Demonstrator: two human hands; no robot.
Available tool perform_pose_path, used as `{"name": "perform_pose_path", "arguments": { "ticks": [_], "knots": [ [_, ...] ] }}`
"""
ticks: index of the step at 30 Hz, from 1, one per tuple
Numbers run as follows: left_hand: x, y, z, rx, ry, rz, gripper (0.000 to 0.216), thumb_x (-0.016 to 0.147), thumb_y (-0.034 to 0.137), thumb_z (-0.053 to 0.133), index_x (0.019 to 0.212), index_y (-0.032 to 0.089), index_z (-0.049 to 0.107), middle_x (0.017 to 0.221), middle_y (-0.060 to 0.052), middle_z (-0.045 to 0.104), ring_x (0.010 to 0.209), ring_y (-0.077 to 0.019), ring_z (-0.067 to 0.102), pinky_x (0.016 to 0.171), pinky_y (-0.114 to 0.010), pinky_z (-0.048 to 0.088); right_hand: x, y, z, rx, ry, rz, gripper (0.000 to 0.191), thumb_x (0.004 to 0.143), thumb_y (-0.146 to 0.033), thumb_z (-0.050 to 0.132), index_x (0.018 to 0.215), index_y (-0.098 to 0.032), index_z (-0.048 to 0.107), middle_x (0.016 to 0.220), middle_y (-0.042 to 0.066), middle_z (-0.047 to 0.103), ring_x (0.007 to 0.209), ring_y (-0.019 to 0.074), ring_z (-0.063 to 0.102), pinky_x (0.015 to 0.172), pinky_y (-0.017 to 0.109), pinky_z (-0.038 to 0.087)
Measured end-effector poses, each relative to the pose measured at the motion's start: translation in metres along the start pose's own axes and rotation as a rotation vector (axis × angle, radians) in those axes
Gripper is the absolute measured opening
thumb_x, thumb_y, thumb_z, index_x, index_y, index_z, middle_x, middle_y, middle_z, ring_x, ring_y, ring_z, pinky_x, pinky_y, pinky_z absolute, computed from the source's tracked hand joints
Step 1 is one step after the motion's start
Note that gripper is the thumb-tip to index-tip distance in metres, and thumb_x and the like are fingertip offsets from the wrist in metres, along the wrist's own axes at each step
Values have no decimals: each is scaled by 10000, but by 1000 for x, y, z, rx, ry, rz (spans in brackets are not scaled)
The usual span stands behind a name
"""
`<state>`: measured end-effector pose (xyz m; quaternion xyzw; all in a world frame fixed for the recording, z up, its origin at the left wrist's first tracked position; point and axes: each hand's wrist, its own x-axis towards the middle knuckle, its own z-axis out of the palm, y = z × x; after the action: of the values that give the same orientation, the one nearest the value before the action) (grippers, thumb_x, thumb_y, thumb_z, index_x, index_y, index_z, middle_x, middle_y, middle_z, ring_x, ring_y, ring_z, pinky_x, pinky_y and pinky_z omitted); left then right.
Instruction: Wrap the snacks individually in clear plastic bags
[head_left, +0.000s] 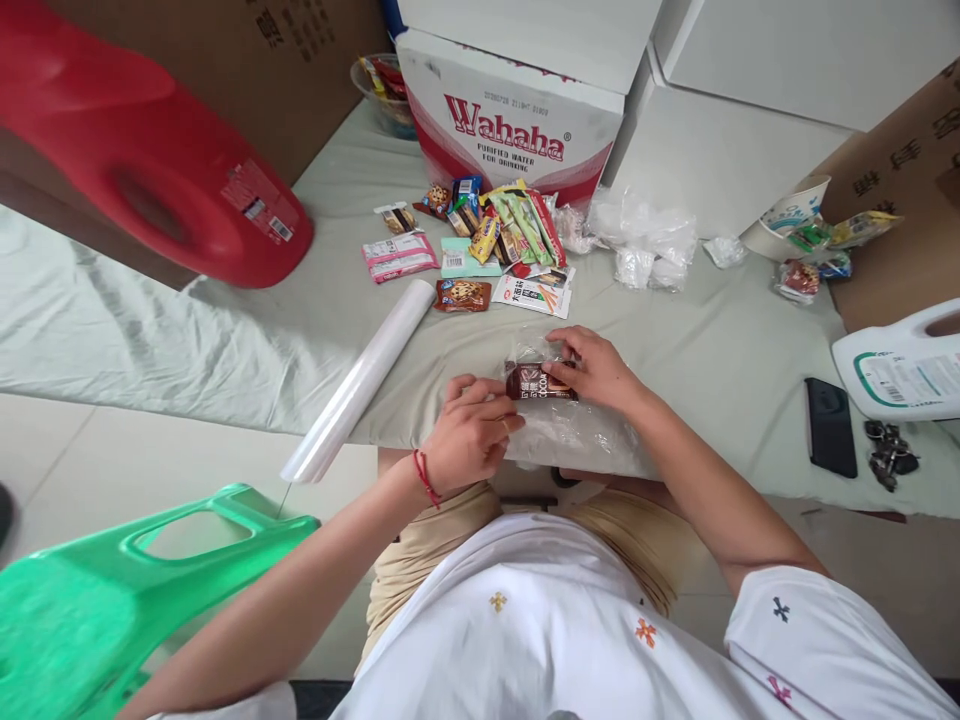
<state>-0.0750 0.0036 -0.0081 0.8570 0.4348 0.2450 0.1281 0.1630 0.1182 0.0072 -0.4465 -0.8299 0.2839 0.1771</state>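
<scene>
Near the front edge of the bench (720, 380), wrapping seems in hand: right hand (600, 368) grasps cocoa packet (531, 381), left hand (474, 425) hold unclear; folding clear film (555, 432) calls for tautness

A carton (517, 120) is displaying “Wahaha®” and “PURIFIED WATER FOR DRINKING” near the back edge of the cloth-covered table (690, 350); by the front edge, a dark brown packet (528, 380) is showing “COCOA.”

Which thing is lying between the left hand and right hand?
In the head view, a dark brown packet marked COCOA lies between the left hand and the right hand, with clear film around it.
</scene>
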Motion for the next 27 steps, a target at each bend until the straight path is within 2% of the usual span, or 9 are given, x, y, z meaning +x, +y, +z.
{"name": "perform_pose_path", "arguments": {
  "ticks": [3,5,9,12,14,16,18,22,27],
  "knots": [
    [-12,-4,-8,-32,67,-104,305,876,222,511,946,286,801,939,-46,791,1081,-302,614,1029,-566,332,7,-1,2,-63,67,100,520,905,-528,671,1311,-206,625,1069,113,695,1055,311,594,951,452,478],
    [-13,-3,-8,-12,69,-224,358,966,279,448,994,277,804,870,-59,776,1017,-292,614,988,-565,334,13,-2,4,-49,37,231,693,860,-575,714,1420,-203,548,1108,124,707,1084,338,600,932,468,496],
    [-7,4,4,82,44,-404,402,1045,410,424,1173,261,774,773,-70,735,889,-287,588,872,-522,355,26,1,8,104,-39,329,855,808,-408,787,1534,-181,399,1108,100,726,936,261,664,843,391,538],
    [-2,7,11,127,80,-485,403,1052,425,422,1053,251,785,757,-80,701,864,-291,577,817,-484,370,34,6,10,247,2,296,734,804,-292,743,1473,-190,458,1046,65,731,823,197,656,781,335,537],
    [1,8,15,158,167,-571,384,1036,447,455,951,238,766,821,-98,694,910,-311,584,817,-479,388,36,8,10,315,13,272,607,804,-290,714,1377,-195,539,1009,51,725,757,173,633,729,315,526],
    [5,10,18,160,276,-633,316,982,478,553,1048,221,724,1004,-127,698,1024,-346,593,857,-491,417,35,6,9,341,22,239,505,809,-302,692,1293,-197,593,992,42,717,712,155,605,696,303,510],
    [11,11,22,104,340,-656,441,920,460,629,1275,199,616,1206,-156,661,1147,-366,586,914,-498,444,31,-1,8,324,53,199,445,822,-295,664,1255,-204,619,1001,33,712,676,138,570,683,296,493],
    [25,14,30,-44,292,-714,691,850,312,627,1487,185,393,1300,-166,630,1165,-340,627,922,-473,481,18,-18,7,238,116,105,422,872,-250,592,1293,-229,623,1063,27,719,586,116,490,658,300,472],
    [36,13,34,-41,210,-787,642,862,301,613,1462,156,436,1216,-148,690,1149,-330,648,923,-452,470,2,-23,14,121,224,-57,384,945,-242,556,1324,-238,616,1087,52,737,729,164,616,764,325,531]
  ]
}}
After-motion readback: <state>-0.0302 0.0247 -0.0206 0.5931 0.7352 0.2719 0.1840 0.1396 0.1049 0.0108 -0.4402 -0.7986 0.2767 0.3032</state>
